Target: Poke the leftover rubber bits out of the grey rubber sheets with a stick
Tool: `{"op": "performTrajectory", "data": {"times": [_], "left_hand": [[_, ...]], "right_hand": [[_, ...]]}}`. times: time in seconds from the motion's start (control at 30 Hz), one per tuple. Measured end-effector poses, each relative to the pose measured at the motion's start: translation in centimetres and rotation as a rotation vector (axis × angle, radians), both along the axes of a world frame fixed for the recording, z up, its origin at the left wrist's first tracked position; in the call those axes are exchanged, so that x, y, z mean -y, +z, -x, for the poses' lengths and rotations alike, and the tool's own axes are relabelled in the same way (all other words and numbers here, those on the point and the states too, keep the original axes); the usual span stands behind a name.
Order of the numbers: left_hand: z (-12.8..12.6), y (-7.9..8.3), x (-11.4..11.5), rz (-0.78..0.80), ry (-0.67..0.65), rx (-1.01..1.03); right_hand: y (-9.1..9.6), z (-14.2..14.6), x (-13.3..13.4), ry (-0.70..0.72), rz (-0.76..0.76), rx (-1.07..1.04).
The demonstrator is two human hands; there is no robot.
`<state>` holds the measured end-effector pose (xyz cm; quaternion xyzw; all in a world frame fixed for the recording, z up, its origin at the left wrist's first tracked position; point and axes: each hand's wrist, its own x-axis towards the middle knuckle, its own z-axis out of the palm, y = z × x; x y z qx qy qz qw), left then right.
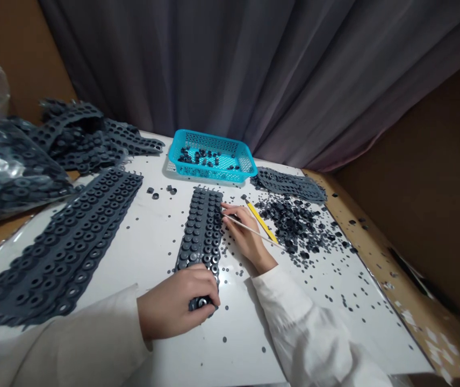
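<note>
A dark grey rubber strip (205, 226) with rows of round studs lies lengthwise in front of me on the white board. My left hand (184, 301) is closed round its near end, fingers over the top and thumb at the edge. At the strip's upper right edge is my right hand (244, 231), its fingers pinched on a thin pale stick (250, 229) that slants down to the right. The stick's tip is hidden by the fingertips, close to the studs. A yellow pencil-like tool (261, 220) lies beyond the right hand.
A blue perforated basket (214, 174) with small black pieces stands at the back. Loose black bits (294, 223) are heaped at right, near another strip (290, 184). More strips (64, 242) lie stacked at left, by a full plastic bag (12, 166).
</note>
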<state>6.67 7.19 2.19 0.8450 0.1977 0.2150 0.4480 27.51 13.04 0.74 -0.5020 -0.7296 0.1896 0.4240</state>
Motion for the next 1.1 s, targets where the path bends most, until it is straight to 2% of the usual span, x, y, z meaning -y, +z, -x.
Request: {"op": "performTrajectory", "data": {"times": [0.23, 0.53, 0.77, 0.93, 1.1], "left_hand": [[0.0, -0.1, 0.0, 0.012, 0.005, 0.003], [-0.1, -0.2, 0.0, 0.021, 0.006, -0.002], [0.2, -0.1, 0.1, 0.018, 0.004, -0.005], [0.1, -0.1, 0.2, 0.025, -0.001, -0.012], [0.0, -0.1, 0.0, 0.027, -0.003, -0.01]], "right_hand": [[-0.3, 0.7, -0.4, 0.129, 0.049, -0.003], [-0.2, 0.6, -1.1, 0.102, 0.028, 0.284], [-0.6, 0.6, -1.3, 0.021, 0.011, 0.331], [-0.9, 0.2, -1.5, -0.053, -0.008, 0.267], [-0.8, 0.0, -1.4, -0.122, -0.002, 0.04]]}}
